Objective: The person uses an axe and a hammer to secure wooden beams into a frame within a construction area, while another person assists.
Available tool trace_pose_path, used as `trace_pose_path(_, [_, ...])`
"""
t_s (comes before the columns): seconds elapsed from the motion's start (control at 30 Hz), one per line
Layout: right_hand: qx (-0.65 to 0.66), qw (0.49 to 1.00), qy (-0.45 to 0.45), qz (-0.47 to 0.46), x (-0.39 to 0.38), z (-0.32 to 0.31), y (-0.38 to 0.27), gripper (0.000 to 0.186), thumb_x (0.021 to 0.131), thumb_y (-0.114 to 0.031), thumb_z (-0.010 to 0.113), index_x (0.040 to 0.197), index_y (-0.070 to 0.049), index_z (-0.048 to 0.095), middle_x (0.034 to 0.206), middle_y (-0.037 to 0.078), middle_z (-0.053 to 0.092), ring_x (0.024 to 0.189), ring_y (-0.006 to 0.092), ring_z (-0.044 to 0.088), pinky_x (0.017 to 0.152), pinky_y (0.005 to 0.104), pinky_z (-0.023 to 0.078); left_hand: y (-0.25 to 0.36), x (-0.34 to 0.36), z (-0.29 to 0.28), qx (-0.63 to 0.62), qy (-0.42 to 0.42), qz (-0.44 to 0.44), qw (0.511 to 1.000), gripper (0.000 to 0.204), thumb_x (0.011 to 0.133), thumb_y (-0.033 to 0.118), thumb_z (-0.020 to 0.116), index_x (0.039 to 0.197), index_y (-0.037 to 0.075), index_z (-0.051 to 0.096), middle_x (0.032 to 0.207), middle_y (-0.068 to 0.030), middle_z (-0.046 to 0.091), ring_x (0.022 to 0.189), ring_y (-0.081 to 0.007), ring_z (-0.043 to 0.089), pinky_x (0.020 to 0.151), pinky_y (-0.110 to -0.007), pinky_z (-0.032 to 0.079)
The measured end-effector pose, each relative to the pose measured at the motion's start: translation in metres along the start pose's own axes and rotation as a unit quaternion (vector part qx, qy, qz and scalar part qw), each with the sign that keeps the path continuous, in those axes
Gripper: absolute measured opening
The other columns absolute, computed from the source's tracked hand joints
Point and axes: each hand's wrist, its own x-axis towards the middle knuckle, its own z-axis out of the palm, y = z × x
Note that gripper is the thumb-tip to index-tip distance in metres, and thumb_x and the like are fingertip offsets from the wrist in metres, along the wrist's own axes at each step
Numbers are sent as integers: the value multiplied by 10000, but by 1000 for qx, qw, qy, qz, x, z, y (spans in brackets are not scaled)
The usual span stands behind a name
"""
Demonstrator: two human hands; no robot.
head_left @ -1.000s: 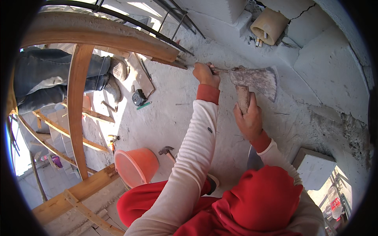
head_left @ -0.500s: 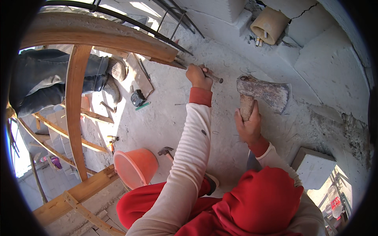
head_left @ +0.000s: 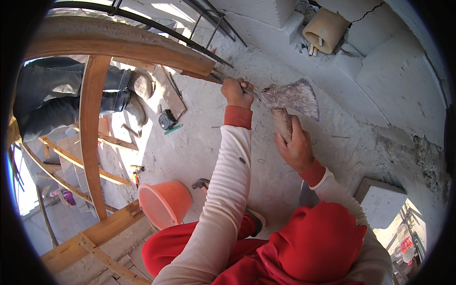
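Observation:
My left hand point(head_left: 237, 93) is closed round a metal chisel point(head_left: 254, 94), held close to the end of a thick wooden beam point(head_left: 128, 42). The chisel's working tip is hard to make out in the dark strip under the beam. My right hand point(head_left: 297, 148) grips the short wooden handle of a hatchet point(head_left: 290, 96). Its worn grey head lies sideways, the blunt back at the chisel's butt end, and the broad blade points away to the right.
Another person's legs point(head_left: 71, 92) stand behind a wooden upright point(head_left: 91, 137) at left. On the floor are a tape measure point(head_left: 166, 119), a green pencil point(head_left: 174, 129), an orange bucket point(head_left: 166, 202) and a claw hammer point(head_left: 201, 183). Black metal bars point(head_left: 209, 33) rise behind; a tan pot point(head_left: 325, 29) sits far right.
The hatchet has swung left and slightly up, bringing its blunt back to the chisel's end. My left hand has shifted slightly left, still holding the chisel.

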Motion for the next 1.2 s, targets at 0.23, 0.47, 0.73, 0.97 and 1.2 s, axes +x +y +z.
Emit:
trace_pose_path(0.23, [-46, 998, 23, -39, 0, 3, 12, 371, 884, -75, 693, 1201, 11, 523, 818, 266, 669, 776, 487, 689, 652, 488, 534, -6, -2, 3, 2, 14, 13, 1000, 107, 886, 57, 383, 971, 112, 420, 694, -57, 471, 529, -156, 409, 477, -331, 363])
trace_pose_path(0.47, [35, 997, 56, 28, -5, -19, -5, 313, 889, -67, 681, 1142, -5, 508, 772, 238, 652, 762, 484, 683, 621, 468, 531, -48, -41, -1, 39, 11, -13, 999, 32, 912, 96, 412, 931, 112, 433, 720, -61, 509, 537, -156, 436, 487, -327, 379])
trace_pose_path(0.73, [50, 997, 49, 23, -4, -36, -27, 321, 902, -61, 691, 1160, 12, 515, 808, 242, 663, 776, 460, 706, 641, 423, 542, -39, -36, 11, -48, 48, -20, 997, 69, 868, 53, 393, 921, 89, 420, 765, -81, 507, 554, -160, 436, 498, -327, 388])
trace_pose_path(0.97, [-42, 996, 69, -50, 8, -24, -19, 352, 901, -46, 680, 1204, 25, 514, 866, 249, 690, 789, 429, 730, 663, 412, 555, -37, -23, 24, -87, 64, -4, 994, 127, 908, 63, 359, 1004, 56, 443, 818, -114, 529, 577, -176, 425, 551, -359, 393])
trace_pose_path(1.2, [50, 990, 125, -39, 18, -30, -40, 358, 871, -34, 668, 1182, 23, 501, 817, 285, 646, 751, 478, 678, 606, 464, 525, -25, -10, 36, -137, 94, -9, 986, 133, 896, 49, 359, 1000, 67, 439, 853, -106, 513, 578, -166, 406, 537, -340, 385])
